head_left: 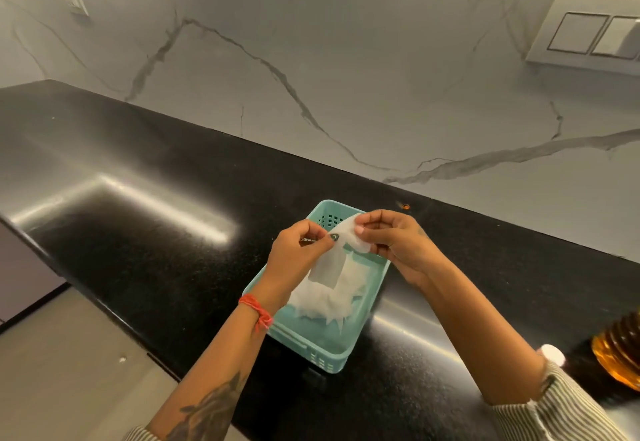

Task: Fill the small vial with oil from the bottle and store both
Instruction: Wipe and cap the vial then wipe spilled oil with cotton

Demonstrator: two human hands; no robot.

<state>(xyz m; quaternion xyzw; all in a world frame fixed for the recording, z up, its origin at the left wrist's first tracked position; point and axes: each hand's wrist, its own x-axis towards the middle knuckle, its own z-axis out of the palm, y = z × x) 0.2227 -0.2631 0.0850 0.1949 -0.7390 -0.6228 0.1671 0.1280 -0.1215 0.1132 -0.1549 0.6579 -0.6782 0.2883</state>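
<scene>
Each hand, left hand (298, 250) and right hand (394, 239), pinches white tissue (346, 243) above teal basket (311, 347).

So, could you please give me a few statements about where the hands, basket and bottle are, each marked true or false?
1. Both hands, left hand and right hand, pinch a white tissue. True.
2. The hands are above a teal basket. True.
3. The basket sits on a white counter. False: the counter is black.
4. The amber bottle stands inside the basket. False: it is on the counter at the right edge.
5. A red thread circles the left wrist. True.
</scene>
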